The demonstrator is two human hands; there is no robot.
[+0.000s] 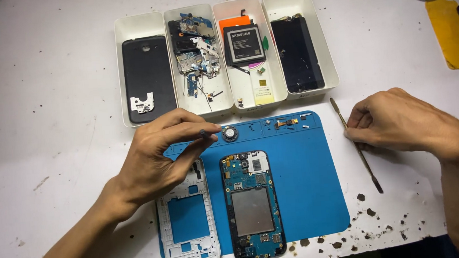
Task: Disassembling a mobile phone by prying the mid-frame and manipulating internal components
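Fingers (197, 130) of left hand (159, 158) pinch a small dark part (203, 132) above the blue rubber mat (308, 177), near a small round silver speaker (230, 134). Right hand (401, 119) fingers grip a thin metal pry tool (357, 146) lying on the white counter (50, 104).

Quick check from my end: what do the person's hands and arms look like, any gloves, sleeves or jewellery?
Both are bare. The left hand has no glove, ring or watch, and its forearm shows no sleeve to the frame edge. The right hand is likewise ungloved, wrist and forearm uncovered, no band or strap in view. Fingers are bare too, nails short.
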